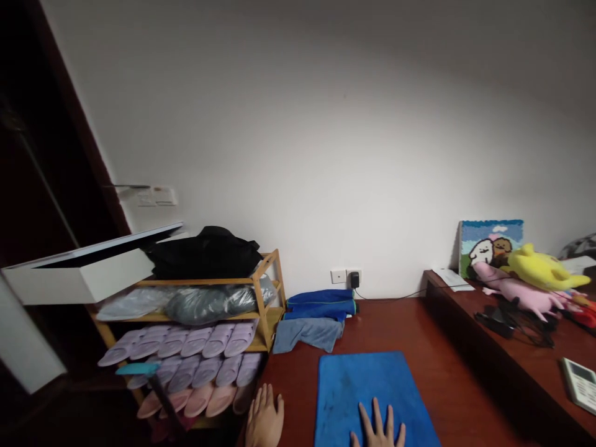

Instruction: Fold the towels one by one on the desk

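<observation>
My left hand [264, 417] lies flat at the left edge of the reddish-brown table [298, 385], its fingers stretched out and nothing in it. At the bottom of the view, my right hand [378, 428] rests with spread fingers on a blue mat [363, 385] that has dark smudges. Behind the mat, against the wall, are a grey-blue cloth [307, 334] and folded dark blue cloths [321, 304].
On the left stands a wooden rack [267, 310] with slippers, plastic-wrapped items, a black bag [205, 253] and an open white box [84, 279]. A raised surface at right holds plush toys [535, 267], a picture and a white remote [581, 383]. A cable runs from the wall plug.
</observation>
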Demonstrator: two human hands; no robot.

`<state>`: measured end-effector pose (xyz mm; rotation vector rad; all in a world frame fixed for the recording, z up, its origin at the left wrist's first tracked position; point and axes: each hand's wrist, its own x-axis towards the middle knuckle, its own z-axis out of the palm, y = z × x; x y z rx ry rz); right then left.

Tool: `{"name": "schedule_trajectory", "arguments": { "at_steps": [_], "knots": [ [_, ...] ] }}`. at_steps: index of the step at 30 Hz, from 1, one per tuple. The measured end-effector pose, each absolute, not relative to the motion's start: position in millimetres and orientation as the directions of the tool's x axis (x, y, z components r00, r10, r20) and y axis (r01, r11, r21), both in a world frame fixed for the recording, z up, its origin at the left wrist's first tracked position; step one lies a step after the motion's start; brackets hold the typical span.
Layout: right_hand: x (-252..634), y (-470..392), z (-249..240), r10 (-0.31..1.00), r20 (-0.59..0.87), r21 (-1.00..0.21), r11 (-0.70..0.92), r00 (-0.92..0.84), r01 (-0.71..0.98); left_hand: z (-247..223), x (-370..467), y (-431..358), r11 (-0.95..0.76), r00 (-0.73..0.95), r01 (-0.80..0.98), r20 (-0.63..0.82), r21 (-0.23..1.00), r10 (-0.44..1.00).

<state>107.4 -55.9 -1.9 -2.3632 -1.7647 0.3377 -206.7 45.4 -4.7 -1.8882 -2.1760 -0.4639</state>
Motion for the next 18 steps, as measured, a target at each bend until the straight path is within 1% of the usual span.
{"name": "schedule_trajectory", "arguments": {
  "at_steps": [2,4,8,10,18],
  "knots": [
    [122.4,-55.7,0.6,0.965,-0.054,-0.301,-0.259,0.255,0.918,-5.3,-206.5,46.9,0.117,-0.151,0.987,0.386,0.11,0.91],
    [140.8,-55.3,0.4,0.969,-0.021,-0.306,-0.239,0.244,0.922,-5.0,-206.1,47.4,0.111,-0.149,0.987,0.395,0.119,0.907],
    [185.4,-49.8,0.7,0.951,0.015,-0.231,-0.298,0.31,0.926,-3.8,-206.5,47.4,0.104,-0.135,0.989,0.377,0.103,0.916],
    [211.1,-41.9,3.7,0.946,0.028,-0.214,-0.31,0.323,0.926,-3.7,-207.1,47.6,0.109,-0.133,0.99,0.363,0.086,0.922],
    [300.8,26.0,10.7,0.953,-0.026,-0.191,-0.303,0.303,0.934,-3.3,-208.0,50.2,0.145,-0.165,0.986,0.324,0.085,0.932]
  ]
}}
